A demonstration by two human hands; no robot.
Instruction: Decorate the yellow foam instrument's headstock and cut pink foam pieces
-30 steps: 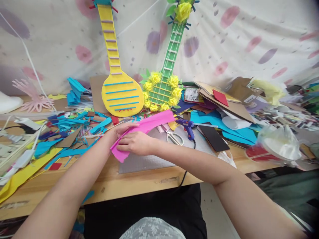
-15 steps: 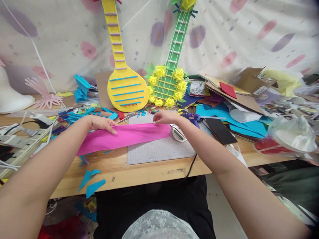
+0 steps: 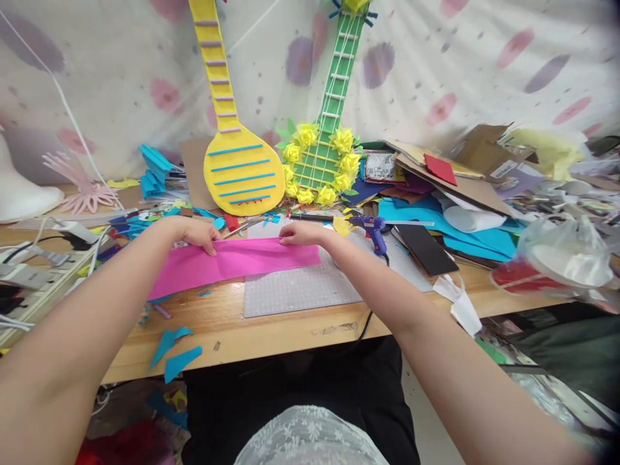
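A long folded strip of bright pink paper (image 3: 242,260) stretches between my hands above the wooden table and the grey gridded cutting mat (image 3: 295,294). My left hand (image 3: 199,234) grips its upper edge, thumb in front and fingers behind. Farther right along that same edge, my right hand (image 3: 301,233) pinches the paper. The strip's right end reaches a little past my right fingers, over the mat. A blue-purple glue gun (image 3: 372,231) lies just beyond my right wrist.
Behind my hands stand a yellow paper lute (image 3: 245,173) and a green one (image 3: 317,158) with yellow flowers. Blue scraps (image 3: 181,363) lie at the front edge. A power strip (image 3: 46,278) is at left; a black phone (image 3: 426,248) and a bagged tub (image 3: 552,265) are at right.
My right hand has slid left along the paper's upper edge, closer to my left hand. The scissors-like metal tool and round white item by my right wrist no longer show.
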